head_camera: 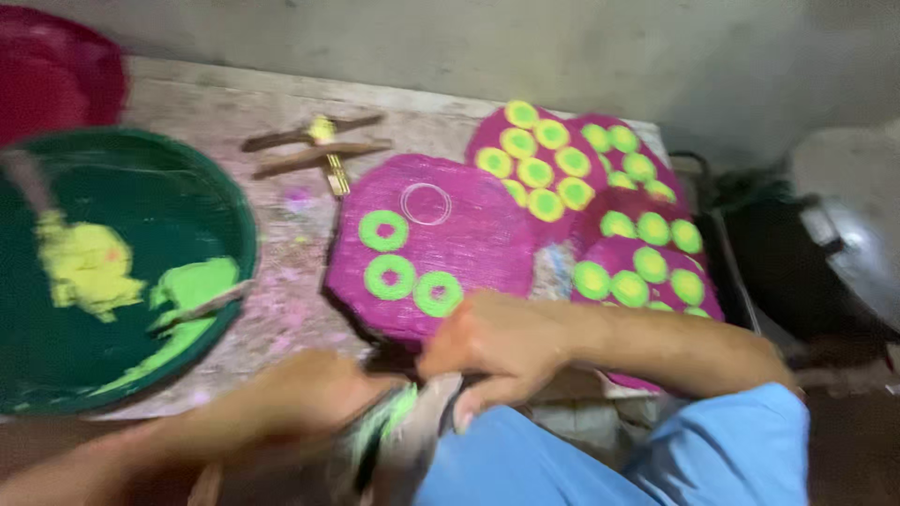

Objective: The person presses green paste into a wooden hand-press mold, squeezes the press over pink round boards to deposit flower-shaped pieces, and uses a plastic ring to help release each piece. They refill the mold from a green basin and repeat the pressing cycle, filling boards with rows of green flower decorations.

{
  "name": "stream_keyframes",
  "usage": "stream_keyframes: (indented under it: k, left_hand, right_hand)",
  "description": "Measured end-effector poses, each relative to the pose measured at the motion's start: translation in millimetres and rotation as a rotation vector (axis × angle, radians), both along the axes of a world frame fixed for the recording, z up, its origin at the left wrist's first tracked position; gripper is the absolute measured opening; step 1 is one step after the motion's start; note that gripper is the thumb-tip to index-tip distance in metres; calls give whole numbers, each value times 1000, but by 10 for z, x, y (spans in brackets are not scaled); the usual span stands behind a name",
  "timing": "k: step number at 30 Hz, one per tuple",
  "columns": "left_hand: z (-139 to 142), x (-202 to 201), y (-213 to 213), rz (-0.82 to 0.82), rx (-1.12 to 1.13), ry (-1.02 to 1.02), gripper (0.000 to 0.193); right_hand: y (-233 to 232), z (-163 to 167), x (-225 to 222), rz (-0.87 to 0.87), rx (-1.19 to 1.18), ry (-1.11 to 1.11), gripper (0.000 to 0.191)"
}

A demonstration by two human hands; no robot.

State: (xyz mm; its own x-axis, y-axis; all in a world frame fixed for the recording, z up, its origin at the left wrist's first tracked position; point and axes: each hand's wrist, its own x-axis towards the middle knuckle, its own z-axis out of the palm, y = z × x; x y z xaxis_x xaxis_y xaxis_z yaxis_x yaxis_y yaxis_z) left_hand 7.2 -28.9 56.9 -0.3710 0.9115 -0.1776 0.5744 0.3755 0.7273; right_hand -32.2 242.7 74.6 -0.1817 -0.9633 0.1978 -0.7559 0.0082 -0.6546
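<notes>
A magenta disc (450, 234) lies on the table with three green rings and one faint ring outline on it. My right hand (492, 347) hovers at its near edge, fingers curled around a blurred grey, green-stained object (412, 436). My left hand (300, 398) grips the same object from the left. What the object is cannot be told through the blur. Finished magenta discs (562, 159) with green-and-yellow dots are stacked to the right.
A big green basin (239, 220) at the left holds yellow and green paste. A dark red basin (56, 75) sits behind it. Wooden sticks (319, 150) lie at the table's back. A dark metal vessel (834, 262) stands at the right.
</notes>
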Motion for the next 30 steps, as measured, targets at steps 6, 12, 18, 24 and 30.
stream_keyframes:
  k: [6, 12, 18, 24, 30]
  left_hand:
    - [13, 416, -940, 388, 74, -89, 12]
    - [-198, 641, -2088, 693, 339, -163, 19]
    - [-1006, 555, -2438, 831, 664, -616, 26]
    - [-1784, 169, -2683, 1153, 1044, -653, 34]
    - [-2012, -154, -2910, 1429, 947, 125, 53]
  right_hand:
    - [-684, -220, 144, 188, 101, -401, 39]
    - [-1094, -32, -173, 145, -100, -65, 23]
    - [-1850, 236, -956, 24, -75, 1264, 24]
    - [-2609, -368, -1082, -389, -85, 914, 49]
    - [-2990, -1524, -1020, -269, 893, 502, 26]
